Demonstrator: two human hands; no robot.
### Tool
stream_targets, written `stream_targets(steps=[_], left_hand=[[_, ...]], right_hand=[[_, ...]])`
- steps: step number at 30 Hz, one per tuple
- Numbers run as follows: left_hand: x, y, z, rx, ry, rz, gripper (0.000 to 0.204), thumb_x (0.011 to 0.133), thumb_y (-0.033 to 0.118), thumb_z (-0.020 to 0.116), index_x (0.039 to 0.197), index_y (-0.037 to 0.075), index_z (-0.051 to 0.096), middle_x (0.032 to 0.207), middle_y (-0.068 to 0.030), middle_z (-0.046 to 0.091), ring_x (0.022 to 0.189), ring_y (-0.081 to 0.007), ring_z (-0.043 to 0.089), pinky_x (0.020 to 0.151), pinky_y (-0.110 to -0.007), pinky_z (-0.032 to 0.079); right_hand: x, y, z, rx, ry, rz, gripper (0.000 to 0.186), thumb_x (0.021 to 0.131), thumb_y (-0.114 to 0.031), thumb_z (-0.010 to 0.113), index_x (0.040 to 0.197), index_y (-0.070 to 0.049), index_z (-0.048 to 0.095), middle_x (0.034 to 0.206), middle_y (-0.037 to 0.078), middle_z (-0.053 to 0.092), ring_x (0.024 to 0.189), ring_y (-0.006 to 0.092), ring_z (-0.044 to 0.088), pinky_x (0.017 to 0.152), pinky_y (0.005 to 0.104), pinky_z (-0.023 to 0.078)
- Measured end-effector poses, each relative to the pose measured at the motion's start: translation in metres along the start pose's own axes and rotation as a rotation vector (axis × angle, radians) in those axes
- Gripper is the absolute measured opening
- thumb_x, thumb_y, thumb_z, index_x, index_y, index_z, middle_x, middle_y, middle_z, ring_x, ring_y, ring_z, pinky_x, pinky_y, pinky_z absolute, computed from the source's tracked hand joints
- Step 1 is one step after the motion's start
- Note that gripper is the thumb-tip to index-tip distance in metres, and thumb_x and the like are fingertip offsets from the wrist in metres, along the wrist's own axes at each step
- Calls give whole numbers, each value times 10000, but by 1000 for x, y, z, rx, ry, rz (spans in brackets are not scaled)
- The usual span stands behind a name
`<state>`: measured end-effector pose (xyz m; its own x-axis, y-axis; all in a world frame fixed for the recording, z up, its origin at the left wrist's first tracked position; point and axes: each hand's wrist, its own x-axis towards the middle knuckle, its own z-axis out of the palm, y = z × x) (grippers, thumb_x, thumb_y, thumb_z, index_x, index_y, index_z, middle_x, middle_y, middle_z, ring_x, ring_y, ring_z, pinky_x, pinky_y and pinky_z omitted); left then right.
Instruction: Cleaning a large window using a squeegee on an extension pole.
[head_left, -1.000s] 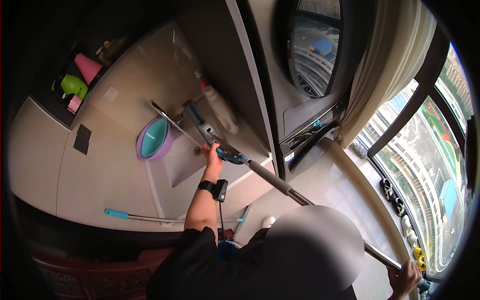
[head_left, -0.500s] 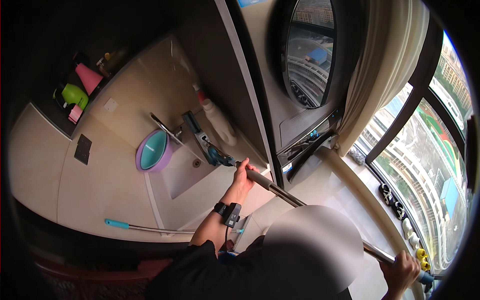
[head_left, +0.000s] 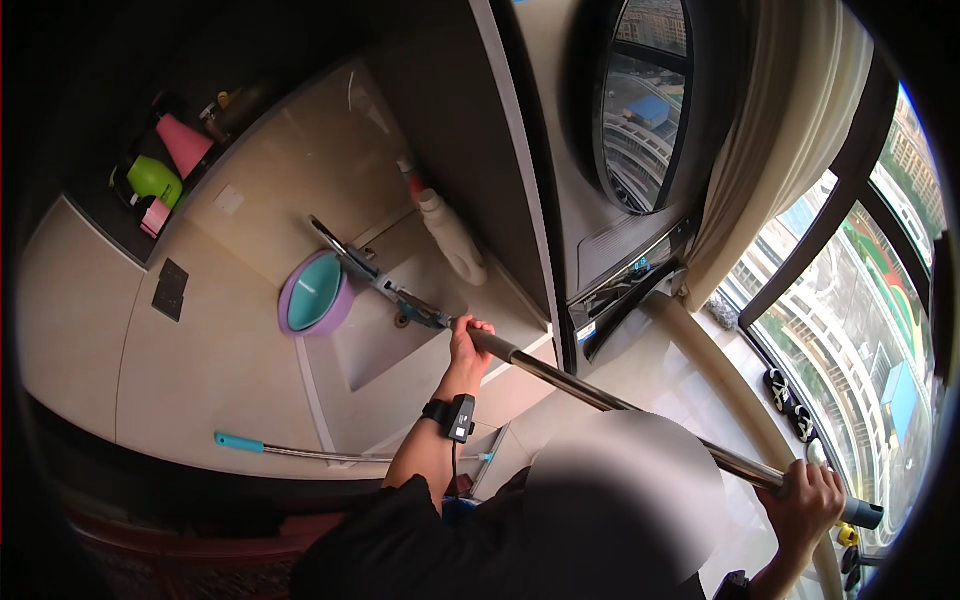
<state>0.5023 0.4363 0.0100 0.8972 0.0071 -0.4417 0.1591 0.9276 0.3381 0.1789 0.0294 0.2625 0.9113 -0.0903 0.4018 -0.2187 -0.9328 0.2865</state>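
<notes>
A long mop (head_left: 572, 383) with a metal pole is in both my hands. My left hand (head_left: 468, 350) is closed round its grey sleeve near the head, beside the sink's front edge. My right hand (head_left: 812, 505) grips the pole close to its dark far end, by the window. The blue-grey mop head (head_left: 400, 298) lies tilted over the sink basin (head_left: 375, 350), near the faucet (head_left: 335, 240). Whether it touches the faucet I cannot tell. A blurred pale round shape covers the pole's middle.
Nested teal and purple basins (head_left: 318, 292) stand left of the sink. A white bottle (head_left: 450, 238) stands behind it. A teal-handled rod (head_left: 240, 443) lies along the counter's front edge. The washing machine (head_left: 590, 250) is to the right, shoes (head_left: 790, 400) by the window.
The mop head has swung left and down, towards the faucet and basins. My right hand has risen with the pole's far end. The view has shifted slightly.
</notes>
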Motion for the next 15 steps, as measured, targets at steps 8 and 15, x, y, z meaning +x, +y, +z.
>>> stream_targets(steps=[8, 15], left_hand=[[-13, 22, -33, 340, 89, 57, 408, 811, 295, 669, 1001, 42, 411, 866, -95, 494, 744, -227, 583, 688, -332, 539], [21, 66, -52, 254, 310, -14, 484, 750, 381, 732, 1011, 89, 447, 900, -66, 487, 771, -222, 568, 763, -385, 522]], right_hand=[[-4, -11, 0, 45, -77, 44, 548, 579, -488, 753, 559, -73, 397, 541, 64, 424, 537, 247, 484, 562, 386, 371], [-21, -13, -5, 57, -113, 91, 489, 560, -428, 767, 575, -76, 428, 544, 71, 463, 543, 266, 509, 584, 394, 381]])
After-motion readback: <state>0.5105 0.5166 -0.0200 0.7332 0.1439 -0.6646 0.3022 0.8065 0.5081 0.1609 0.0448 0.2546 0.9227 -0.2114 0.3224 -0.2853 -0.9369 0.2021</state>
